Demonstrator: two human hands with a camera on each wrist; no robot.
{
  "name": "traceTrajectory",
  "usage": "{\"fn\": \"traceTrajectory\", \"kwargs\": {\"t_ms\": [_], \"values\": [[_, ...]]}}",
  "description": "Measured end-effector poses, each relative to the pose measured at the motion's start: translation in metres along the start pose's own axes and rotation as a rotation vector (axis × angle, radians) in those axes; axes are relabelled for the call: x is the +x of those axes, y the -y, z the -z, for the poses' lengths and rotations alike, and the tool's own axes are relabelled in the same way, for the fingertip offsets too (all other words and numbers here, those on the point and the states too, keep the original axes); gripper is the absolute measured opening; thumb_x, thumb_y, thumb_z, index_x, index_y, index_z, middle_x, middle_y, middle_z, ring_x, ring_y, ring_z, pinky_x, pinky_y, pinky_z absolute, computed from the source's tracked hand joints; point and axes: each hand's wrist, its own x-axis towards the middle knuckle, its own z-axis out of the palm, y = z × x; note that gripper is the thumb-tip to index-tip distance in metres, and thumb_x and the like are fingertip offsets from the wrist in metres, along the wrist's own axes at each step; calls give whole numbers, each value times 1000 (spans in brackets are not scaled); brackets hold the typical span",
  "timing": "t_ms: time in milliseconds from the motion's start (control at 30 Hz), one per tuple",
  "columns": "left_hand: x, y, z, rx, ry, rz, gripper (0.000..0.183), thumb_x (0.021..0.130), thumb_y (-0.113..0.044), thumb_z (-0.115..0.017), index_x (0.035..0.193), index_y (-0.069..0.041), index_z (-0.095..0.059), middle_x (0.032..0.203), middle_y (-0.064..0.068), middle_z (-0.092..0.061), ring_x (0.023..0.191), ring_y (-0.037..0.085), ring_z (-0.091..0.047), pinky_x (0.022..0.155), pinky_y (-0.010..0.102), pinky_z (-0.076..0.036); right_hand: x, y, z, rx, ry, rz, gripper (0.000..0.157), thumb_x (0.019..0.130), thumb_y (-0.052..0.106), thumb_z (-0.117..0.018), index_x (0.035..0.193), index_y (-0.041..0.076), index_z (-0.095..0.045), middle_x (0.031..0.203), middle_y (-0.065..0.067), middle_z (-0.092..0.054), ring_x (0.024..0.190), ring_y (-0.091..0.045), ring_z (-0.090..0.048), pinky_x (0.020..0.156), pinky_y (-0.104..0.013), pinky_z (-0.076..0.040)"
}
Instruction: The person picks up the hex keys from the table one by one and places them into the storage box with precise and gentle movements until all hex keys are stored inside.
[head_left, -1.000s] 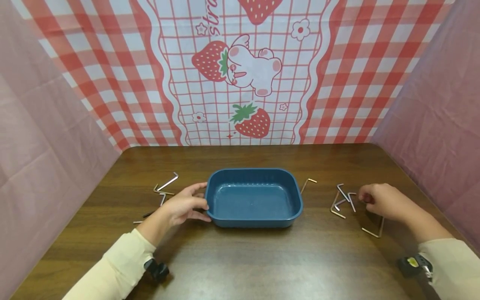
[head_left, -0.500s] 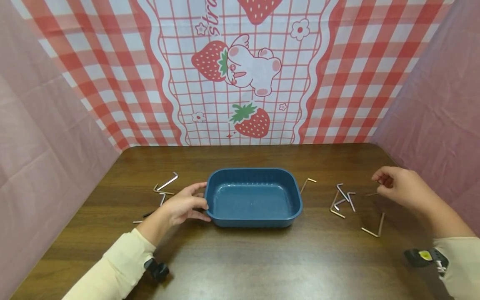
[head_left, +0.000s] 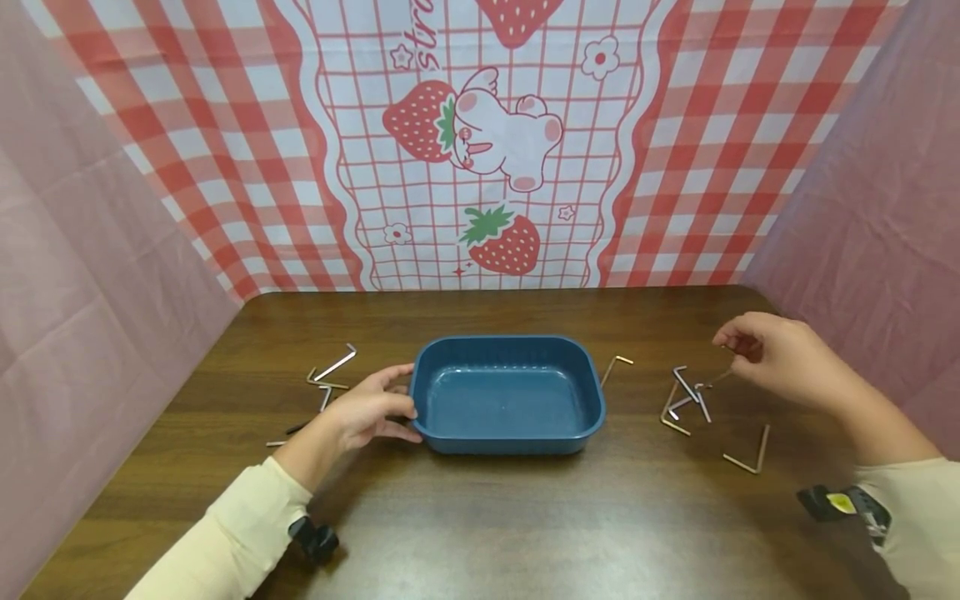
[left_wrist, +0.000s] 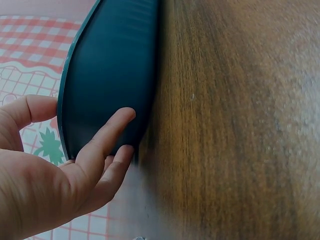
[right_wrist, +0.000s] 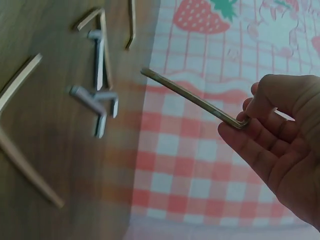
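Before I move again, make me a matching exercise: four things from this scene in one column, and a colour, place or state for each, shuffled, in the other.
Things
1. the left hand
2. the tub
3. the table
4. the right hand

Descriptions
A. brown, under everything else listed
B. holding a hex key by its bent end
C. blue
D. touching the tub's side

Right pairs: 1-D, 2-C, 3-A, 4-B

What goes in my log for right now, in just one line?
left hand: touches blue tray at its left end | right hand: pinches hex key near its bend | other hex keys: on table
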Motion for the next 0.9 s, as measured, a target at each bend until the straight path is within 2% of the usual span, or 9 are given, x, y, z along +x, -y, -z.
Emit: {"fn": "traceTrajectory", "kwargs": {"t_ms": [167,400,667,900], "values": [[0,0,0,2,0,0,85,75,12,-50,152,2,-14,135,37,-36,86,30,-61,80,56,-55,13,17,-2,35,4,103,39,57,-12,-74,87,12,-68,80,11,-60,70,-4,-54,56,-12,-44],[0,1,0,0,1,-2,85,75,12,-50,152,1,-15,135,37,-36,87,31,-61,80,56,-55,32,36,-3,36,68,257,39,59,-11,-74,88,15,-72,80,16,-55,66,1,-47,53,-16,-41],[0,0,0,-2,7,-7,85,75,12,-50,152,2,-15,135,38,-36,88,31,-61,81,56,-55,54,56,1,51,160,317,37,61,-12,-71,86,15,-71,78,12,-53,64,1,-42,51,-20,-40],[-1,0,1,-3,8,-10,85,75,12,-50,152,2,-15,135,38,-37,88,31,-62,81,56,-55,75,79,3,37,256,311,34,65,-14,-68,86,12,-70,78,9,-56,65,-4,-45,54,-23,-43]]}}
